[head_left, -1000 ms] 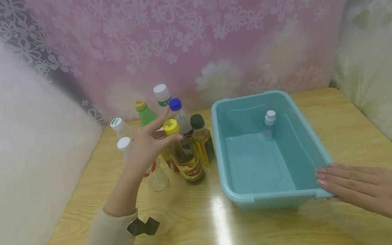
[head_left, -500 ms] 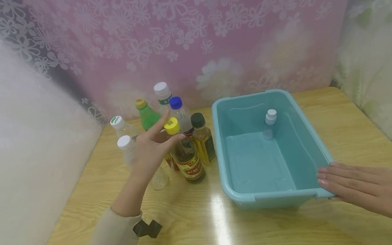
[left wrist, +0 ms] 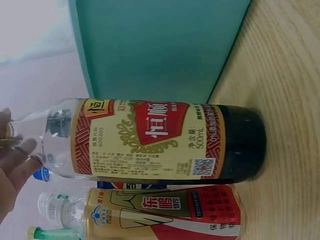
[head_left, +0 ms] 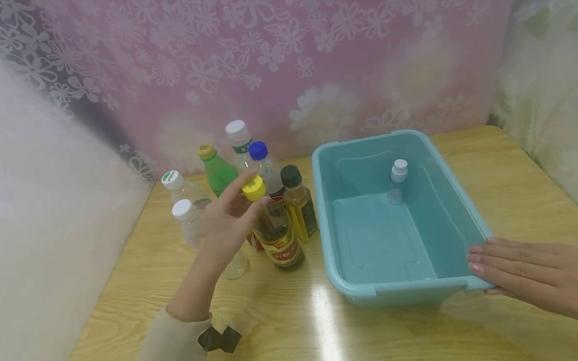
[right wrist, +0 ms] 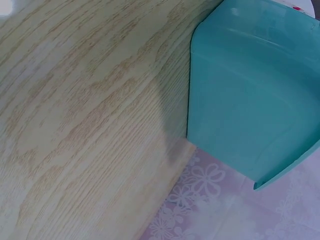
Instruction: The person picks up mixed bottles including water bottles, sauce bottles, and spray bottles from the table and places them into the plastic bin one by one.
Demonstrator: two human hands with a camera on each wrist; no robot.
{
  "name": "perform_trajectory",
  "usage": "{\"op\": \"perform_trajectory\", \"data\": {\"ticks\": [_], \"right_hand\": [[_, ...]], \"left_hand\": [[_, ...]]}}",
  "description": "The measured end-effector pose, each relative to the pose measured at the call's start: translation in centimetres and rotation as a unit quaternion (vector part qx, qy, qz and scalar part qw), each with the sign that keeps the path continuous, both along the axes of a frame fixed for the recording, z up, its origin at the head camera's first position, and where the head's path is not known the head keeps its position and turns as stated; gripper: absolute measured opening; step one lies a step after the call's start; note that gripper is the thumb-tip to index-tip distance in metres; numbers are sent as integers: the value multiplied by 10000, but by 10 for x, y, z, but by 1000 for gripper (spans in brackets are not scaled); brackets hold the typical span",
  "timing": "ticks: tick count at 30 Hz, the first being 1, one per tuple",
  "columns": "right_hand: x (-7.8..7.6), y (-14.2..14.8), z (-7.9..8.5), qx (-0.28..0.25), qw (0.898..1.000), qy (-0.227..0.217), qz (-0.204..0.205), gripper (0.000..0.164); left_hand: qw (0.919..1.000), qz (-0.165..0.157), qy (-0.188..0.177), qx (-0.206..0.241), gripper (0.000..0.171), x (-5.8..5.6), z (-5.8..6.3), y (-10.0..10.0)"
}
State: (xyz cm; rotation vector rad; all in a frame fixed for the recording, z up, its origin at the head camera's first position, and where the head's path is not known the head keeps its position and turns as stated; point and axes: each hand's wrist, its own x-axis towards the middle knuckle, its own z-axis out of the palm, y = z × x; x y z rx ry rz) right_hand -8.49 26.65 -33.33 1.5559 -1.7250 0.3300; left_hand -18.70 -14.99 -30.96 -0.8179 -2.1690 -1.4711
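Observation:
My left hand [head_left: 224,223] is at the neck of a yellow-capped vinegar bottle [head_left: 280,247], thumb and fingers around it just below the cap. The bottle stands upright on the table, half full of dark liquid; its red and cream label faces the left wrist view, where fingertips [left wrist: 30,147] touch the glass neck. My right hand [head_left: 548,278] lies with straight fingers over the near right corner of a teal plastic tub [head_left: 348,293]. Inside the tub, a small clear bottle [head_left: 398,179] with a white cap stands near the far right.
Around the left hand stand a dark-capped oil bottle [head_left: 301,215], a blue-capped bottle [head_left: 259,151], a green bottle [head_left: 219,173], several white-capped clear bottles and a gold-and-red drink bottle [left wrist: 165,212]. A floral-patterned wall [head_left: 311,52] rises behind the wooden table [head_left: 278,336].
My left thumb and index finger have closed in from around the yellow cap onto the vinegar bottle's neck. My right hand and the tub have stayed in place.

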Motion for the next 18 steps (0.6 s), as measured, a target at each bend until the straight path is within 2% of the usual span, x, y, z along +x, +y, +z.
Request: {"op": "perform_trajectory", "data": {"ticks": [3, 6, 10, 13, 18], "right_hand": [[0, -4, 5, -46, 9999, 111, -28, 36], [-1, -9, 12, -116, 9997, 204, 1, 36], [-1, -11, 14, -139, 9996, 226, 7, 35], [-1, -8, 10, -149, 9996, 226, -12, 35], [0, -10, 13, -110, 9998, 158, -109, 36]], "left_hand": [[9978, -190, 634, 99, 48, -1, -4, 3], [9946, -321, 959, 235, 49, -3, -5, 5], [9942, -438, 893, 408, 52, -1, -5, 8], [9943, -394, 887, 445, 52, 0, -4, 9], [9907, -363, 1237, 427, 48, 1, -4, 9]]}}
